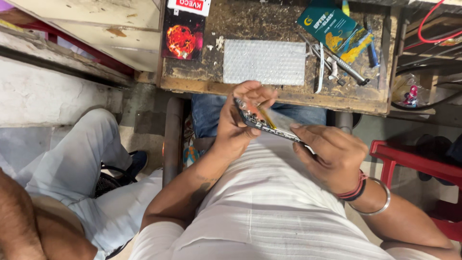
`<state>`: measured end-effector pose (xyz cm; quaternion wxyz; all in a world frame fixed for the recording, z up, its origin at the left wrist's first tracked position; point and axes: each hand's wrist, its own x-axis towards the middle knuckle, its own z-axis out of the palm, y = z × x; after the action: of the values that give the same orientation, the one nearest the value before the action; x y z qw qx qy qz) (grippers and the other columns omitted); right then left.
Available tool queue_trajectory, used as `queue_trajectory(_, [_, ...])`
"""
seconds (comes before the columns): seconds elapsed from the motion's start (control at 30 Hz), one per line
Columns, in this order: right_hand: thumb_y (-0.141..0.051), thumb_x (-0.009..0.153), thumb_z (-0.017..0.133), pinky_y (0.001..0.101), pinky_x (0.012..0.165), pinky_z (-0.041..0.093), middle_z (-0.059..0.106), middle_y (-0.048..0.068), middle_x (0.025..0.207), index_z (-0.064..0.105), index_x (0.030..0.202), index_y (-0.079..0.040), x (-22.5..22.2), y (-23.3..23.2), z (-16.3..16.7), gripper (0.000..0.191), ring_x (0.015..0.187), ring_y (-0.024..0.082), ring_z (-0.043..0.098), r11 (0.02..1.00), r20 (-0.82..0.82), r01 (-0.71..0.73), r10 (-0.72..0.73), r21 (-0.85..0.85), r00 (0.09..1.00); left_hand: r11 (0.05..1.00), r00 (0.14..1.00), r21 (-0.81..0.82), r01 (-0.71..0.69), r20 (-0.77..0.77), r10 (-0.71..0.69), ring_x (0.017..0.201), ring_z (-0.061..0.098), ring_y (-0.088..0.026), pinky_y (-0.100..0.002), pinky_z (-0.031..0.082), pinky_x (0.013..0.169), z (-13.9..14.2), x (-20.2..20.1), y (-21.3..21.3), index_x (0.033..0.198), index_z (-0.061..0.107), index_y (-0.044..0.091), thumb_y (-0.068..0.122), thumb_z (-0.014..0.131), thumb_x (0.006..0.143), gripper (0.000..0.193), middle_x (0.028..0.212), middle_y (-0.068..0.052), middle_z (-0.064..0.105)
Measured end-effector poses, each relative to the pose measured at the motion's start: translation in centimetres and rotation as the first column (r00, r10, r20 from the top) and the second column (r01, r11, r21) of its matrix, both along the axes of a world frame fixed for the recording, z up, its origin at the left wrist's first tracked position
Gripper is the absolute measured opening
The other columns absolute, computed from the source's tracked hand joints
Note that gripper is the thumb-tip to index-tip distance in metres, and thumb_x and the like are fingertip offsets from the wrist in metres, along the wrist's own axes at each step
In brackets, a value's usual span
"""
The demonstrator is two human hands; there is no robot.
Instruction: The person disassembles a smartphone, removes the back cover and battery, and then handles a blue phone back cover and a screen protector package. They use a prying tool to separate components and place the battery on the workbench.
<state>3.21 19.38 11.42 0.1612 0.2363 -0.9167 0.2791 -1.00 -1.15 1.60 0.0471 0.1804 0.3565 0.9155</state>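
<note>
An opened phone body (269, 124) with its inner parts showing is held over my lap, in front of a worn wooden bench. My left hand (236, 120) grips its left end, thumb and fingers wrapped around the edge. On the opposite end rests my right hand (332, 154), fingertips on the lower right corner; its wrist carries a red thread band and a metal bangle. Both hands are closed on the phone.
On the wooden bench (192, 79) lie a sheet of bubble wrap (264, 61), a teal packet (332, 29), tweezers and screwdrivers (337, 65) and a dark card with a red design (182, 38). Another person in light trousers (72, 159) sits at left. A red plastic stool (418, 163) stands at right.
</note>
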Motion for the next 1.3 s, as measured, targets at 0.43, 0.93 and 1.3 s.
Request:
queue_trajectory(0.43, [-0.005,0.078,0.091,0.0461,0.101,0.056,0.073,0.009,0.110,0.079,0.112,-0.006,-3.8,-0.2,-3.0,0.037,0.107,0.027,0.069,0.983,-0.330,-0.050,0.106,0.175,0.938,0.966,0.945,-0.221,0.137,0.322,-0.060,0.119,0.065,-0.021,-0.038,0.066,0.085,3.0,-1.7,-1.1,0.165,0.025,0.006,0.011,0.054,0.108,0.064,0.145,-0.014,0.054])
queue_trajectory(0.93, [-0.022,0.072,0.093,0.0451,0.100,0.054,0.060,0.021,0.142,0.074,0.119,-0.012,-9.1,-0.8,-5.0,0.052,0.123,0.038,0.064,0.994,-0.014,0.089,-0.088,0.067,0.996,0.790,0.945,-0.519,0.327,0.192,-0.265,0.093,0.071,-0.013,-0.030,0.066,0.076,2.9,-11.8,-4.3,0.144,0.050,0.000,0.020,0.063,0.106,0.044,0.114,-0.007,0.070])
queue_trajectory(1.3, [-0.022,0.072,0.096,0.0459,0.099,0.055,0.062,0.021,0.141,0.074,0.120,-0.013,-11.7,-1.8,-6.9,0.054,0.121,0.039,0.066,0.991,0.015,0.096,-0.098,0.094,0.995,0.603,0.956,-0.751,0.269,0.130,-0.264,0.079,0.081,-0.015,-0.030,0.064,0.065,0.4,-16.4,-5.9,0.115,0.061,-0.002,0.022,0.070,0.097,0.031,0.090,-0.011,0.079])
